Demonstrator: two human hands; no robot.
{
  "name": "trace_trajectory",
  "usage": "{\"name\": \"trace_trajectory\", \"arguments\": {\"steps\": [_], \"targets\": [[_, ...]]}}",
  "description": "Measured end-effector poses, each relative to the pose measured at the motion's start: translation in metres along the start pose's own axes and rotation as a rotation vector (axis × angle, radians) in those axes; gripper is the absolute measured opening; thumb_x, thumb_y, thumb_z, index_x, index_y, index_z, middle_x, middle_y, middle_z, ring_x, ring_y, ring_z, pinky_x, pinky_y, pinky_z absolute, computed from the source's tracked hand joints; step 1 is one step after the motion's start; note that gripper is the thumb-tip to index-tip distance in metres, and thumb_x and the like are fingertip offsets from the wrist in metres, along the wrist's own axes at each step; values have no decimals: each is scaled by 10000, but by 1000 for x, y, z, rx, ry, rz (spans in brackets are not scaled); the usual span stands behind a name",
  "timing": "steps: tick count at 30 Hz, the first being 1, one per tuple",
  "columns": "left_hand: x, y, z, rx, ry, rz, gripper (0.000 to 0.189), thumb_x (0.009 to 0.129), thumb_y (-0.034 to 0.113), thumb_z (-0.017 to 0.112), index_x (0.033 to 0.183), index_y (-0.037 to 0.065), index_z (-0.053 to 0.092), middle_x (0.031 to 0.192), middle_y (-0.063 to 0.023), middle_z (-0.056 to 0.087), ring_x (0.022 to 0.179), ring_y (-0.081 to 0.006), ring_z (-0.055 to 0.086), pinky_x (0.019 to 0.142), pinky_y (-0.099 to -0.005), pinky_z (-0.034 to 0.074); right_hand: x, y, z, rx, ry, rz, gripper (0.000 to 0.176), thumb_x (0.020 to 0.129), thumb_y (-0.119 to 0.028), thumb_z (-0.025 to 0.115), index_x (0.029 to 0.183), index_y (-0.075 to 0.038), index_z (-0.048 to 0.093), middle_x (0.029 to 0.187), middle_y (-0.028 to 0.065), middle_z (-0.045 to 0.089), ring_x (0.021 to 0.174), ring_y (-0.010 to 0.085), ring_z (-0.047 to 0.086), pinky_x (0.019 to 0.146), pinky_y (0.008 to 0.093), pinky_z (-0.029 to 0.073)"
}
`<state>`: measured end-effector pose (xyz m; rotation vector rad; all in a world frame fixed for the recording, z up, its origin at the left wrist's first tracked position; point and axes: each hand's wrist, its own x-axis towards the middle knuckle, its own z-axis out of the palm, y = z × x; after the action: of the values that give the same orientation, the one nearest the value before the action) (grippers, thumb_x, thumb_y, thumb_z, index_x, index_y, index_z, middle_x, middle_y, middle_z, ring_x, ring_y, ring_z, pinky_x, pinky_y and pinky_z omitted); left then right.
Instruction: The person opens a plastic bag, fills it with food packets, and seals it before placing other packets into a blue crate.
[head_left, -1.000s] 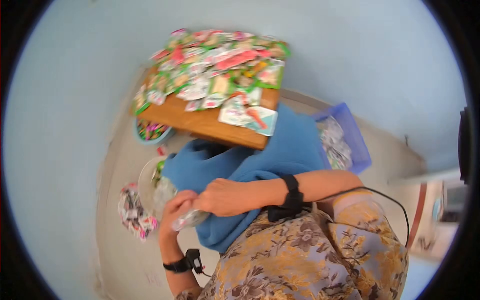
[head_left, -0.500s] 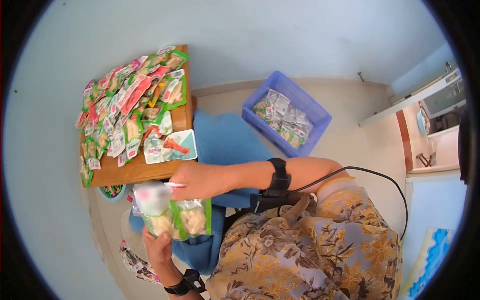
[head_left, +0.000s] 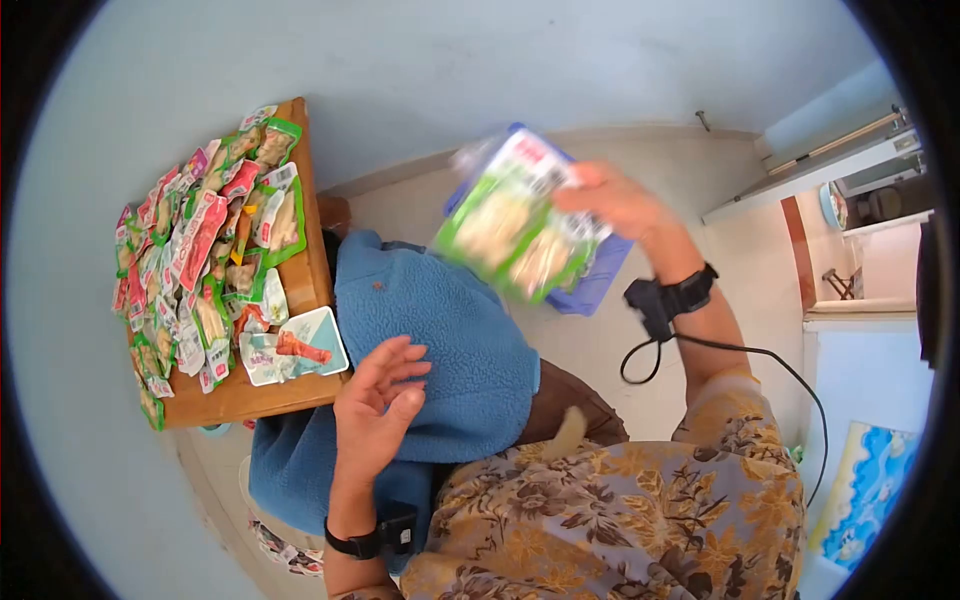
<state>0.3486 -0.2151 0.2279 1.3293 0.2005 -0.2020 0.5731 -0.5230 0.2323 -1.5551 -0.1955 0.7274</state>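
My right hand (head_left: 625, 210) grips a pair of green-edged, clear snack packets (head_left: 492, 225) with pale pieces of food inside, blurred by motion. They hang in front of the purple plastic basket (head_left: 604, 272) and hide most of it. Nothing is in my left hand (head_left: 375, 400); its fingers are apart and slightly curled, above the blue fleece cloth (head_left: 440, 310) over my lap. Just left of that hand, a white and teal packet with a drumstick picture (head_left: 300, 348) lies at the corner of the wooden table (head_left: 240, 400).
Many green, red and white snack packets (head_left: 205, 240) are heaped on the table at left, against the wall. A black cable (head_left: 770, 356) runs from the right wrist strap. An open door (head_left: 800, 180) stands at the right.
My right hand has swung from beside the table to the upper right with the packets, in front of the basket. My left hand has let go of them and opened. The view has shifted.
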Motion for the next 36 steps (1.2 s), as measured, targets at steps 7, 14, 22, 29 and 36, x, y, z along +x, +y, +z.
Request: {"name": "trace_trajectory", "arguments": {"steps": [7,14,22,29,36], "targets": [[37,-22,15,786,86,483,306,764,85,755,1046,8,664,1023,-162,677,943,-349,651,834,-382,521,58,126,-124,-159,329,79,259,934,-136,620,1122,37,661,951,48,708,792,103,635,736,287,515],[59,-46,9,1093,62,778,223,716,97,742,930,72,685,917,-64,663,800,-236,659,653,-327,486,121,259,-141,-681,201,218,246,900,-212,644,1016,1,687,742,86,657,686,164,595,665,356,484],[53,-51,4,1114,38,748,143,766,137,699,905,113,678,900,-26,664,754,-202,665,598,-295,419,151,336,-105,-653,145,335,262,904,-210,631,1030,15,676,735,110,610,689,210,556,675,382,469],[49,-48,-1,1170,-8,713,146,769,161,700,913,141,681,919,12,670,806,-158,665,655,-287,379,167,418,-118,-919,220,268,270,881,-218,618,963,32,679,783,174,677,752,325,661,721,449,507],[49,-47,-3,1184,-62,725,168,770,151,688,935,175,666,941,31,679,831,-133,662,685,-286,362,198,320,-60,-1140,483,545,375,800,-203,606,1082,44,614,1022,259,665,972,428,645,844,478,522]]}}
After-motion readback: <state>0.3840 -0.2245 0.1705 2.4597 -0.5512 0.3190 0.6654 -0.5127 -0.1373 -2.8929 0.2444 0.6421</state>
